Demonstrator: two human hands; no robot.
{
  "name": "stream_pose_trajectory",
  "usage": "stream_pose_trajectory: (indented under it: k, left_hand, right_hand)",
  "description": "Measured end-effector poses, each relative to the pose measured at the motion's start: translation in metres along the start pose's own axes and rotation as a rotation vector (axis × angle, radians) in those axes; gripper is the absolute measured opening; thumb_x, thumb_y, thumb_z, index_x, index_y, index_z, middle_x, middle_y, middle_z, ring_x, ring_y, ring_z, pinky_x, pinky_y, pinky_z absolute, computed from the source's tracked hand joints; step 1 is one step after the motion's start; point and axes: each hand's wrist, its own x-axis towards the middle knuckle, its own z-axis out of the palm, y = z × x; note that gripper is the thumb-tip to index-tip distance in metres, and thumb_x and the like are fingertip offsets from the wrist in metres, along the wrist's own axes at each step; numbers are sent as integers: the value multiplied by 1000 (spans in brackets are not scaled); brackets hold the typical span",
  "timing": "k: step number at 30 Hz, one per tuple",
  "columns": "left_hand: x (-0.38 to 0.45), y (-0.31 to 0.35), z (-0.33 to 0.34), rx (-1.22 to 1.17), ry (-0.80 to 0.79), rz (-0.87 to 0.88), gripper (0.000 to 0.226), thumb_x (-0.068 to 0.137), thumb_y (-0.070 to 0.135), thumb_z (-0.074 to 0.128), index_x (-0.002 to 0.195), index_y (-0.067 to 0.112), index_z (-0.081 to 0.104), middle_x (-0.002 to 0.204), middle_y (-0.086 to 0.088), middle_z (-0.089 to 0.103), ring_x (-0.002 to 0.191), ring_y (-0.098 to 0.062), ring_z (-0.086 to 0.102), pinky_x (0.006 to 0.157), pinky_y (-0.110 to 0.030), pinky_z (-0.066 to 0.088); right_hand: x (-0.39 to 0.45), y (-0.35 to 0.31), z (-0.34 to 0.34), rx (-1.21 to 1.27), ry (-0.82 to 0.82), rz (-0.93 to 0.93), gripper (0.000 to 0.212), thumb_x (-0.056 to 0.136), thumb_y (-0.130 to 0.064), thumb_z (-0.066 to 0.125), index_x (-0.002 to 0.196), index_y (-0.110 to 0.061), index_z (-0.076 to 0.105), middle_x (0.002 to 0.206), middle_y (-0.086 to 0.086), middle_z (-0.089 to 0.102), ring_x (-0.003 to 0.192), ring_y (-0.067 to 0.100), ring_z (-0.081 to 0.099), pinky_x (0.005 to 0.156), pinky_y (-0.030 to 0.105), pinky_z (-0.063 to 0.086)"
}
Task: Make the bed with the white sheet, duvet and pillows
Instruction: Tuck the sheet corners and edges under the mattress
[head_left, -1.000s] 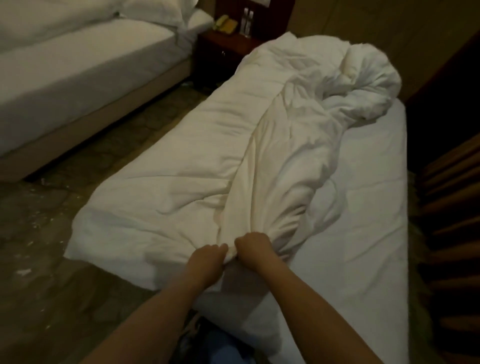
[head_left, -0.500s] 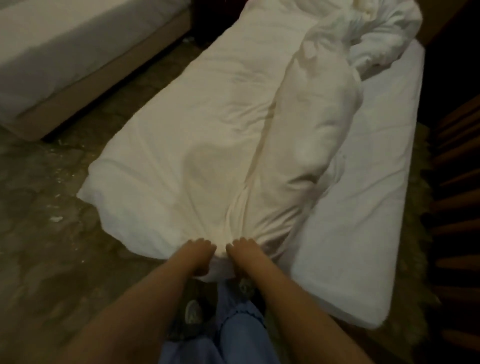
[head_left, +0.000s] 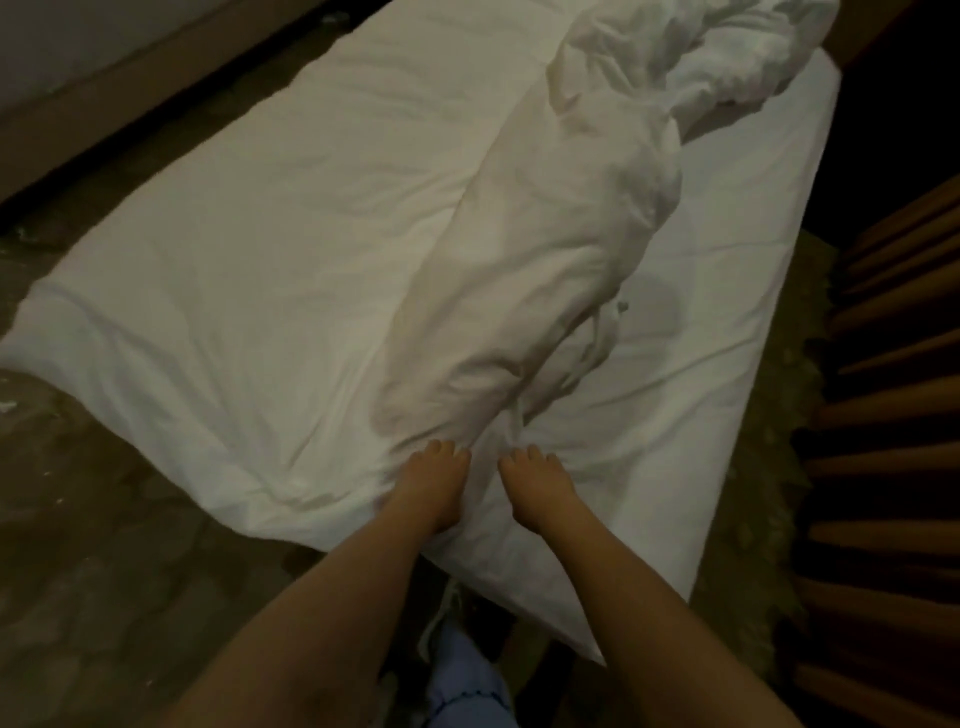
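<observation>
A white duvet (head_left: 291, 249) lies rumpled along the left half of a narrow bed, folded into a long ridge down the middle and bunched at the far end. Its left side hangs over the mattress edge. The white sheet (head_left: 727, 291) shows bare on the right half of the mattress. At the foot of the bed my left hand (head_left: 428, 486) and my right hand (head_left: 537, 488) sit side by side on the duvet's near edge, fingers curled into the cloth, gripping it. No pillows are in view.
A second bed's base (head_left: 130, 88) runs along the top left, with a strip of dark patterned floor (head_left: 104, 571) between the beds. Dark wooden slats (head_left: 893, 415) stand close along the right side. My legs and a shoe (head_left: 452, 665) are below the foot of the bed.
The duvet's near edge has come toward the foot of the bed with both hands. My hands have moved slightly apart and my view has tilted further down.
</observation>
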Motion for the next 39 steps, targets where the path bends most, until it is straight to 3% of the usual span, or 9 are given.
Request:
stream_pose_trajectory:
  k: [5,12,16,19,21,24,27,33,39]
  left_hand:
    - [46,21,26,-56,121,-166,81,84,44,59,148,17,17,147,-8,26,136,-26,24,112,-37,20]
    - [85,-19,62,51,-48,-372,126,70,64,67,150,8,-13,156,-21,-12,145,-35,-8,114,-55,3]
    - [100,-44,94,137,24,-406,117,73,56,69,151,9,-4,155,-20,4,143,-34,13,113,-53,16]
    - [108,-48,105,136,132,-438,92,56,47,84,134,14,47,123,-10,56,105,-24,59,85,-37,50]
    - [110,-48,102,72,197,-412,63,59,37,85,113,16,60,106,-4,64,91,-19,64,74,-30,53]
    - [107,-43,93,27,168,-400,37,81,26,70,112,11,54,111,-7,62,101,-20,61,86,-26,48]
    - [96,-32,80,3,252,-359,45,43,26,92,78,12,66,73,-3,66,64,-14,66,58,-19,51]
    - [62,13,72,-6,197,-297,25,92,16,53,117,11,49,113,-8,58,105,-23,58,85,-29,44]
    - [21,35,65,3,136,-207,26,96,20,45,121,13,43,120,-6,55,112,-24,54,90,-32,41]
  right_hand:
    - [57,33,2,-6,90,-62,47,92,-7,45,138,-13,34,143,14,33,131,33,33,104,42,31]
    - [128,16,27,-110,126,-275,64,97,-25,43,152,-29,10,160,7,-1,144,37,4,111,62,3]
    - [163,4,46,-184,105,-284,69,96,-26,47,151,-32,7,158,8,2,142,41,5,107,68,7]
    - [180,-2,52,-194,125,-271,67,89,-24,58,146,-27,23,145,6,28,132,41,24,105,67,15]
    - [186,-4,51,-190,156,-273,48,90,-21,54,135,-22,38,134,4,44,122,37,38,105,57,23]
    - [182,-7,43,-182,177,-288,34,90,-20,53,124,-18,49,127,5,55,116,32,50,100,41,34]
    - [164,-3,33,-175,169,-334,30,92,-20,53,122,-18,54,123,5,61,114,28,57,95,37,40]
    - [105,18,31,-165,95,-319,30,95,-27,49,123,-18,55,121,5,63,111,27,60,91,35,44]
    - [39,15,28,-137,100,-202,29,97,-27,45,120,-13,54,121,8,61,111,28,59,89,35,43]
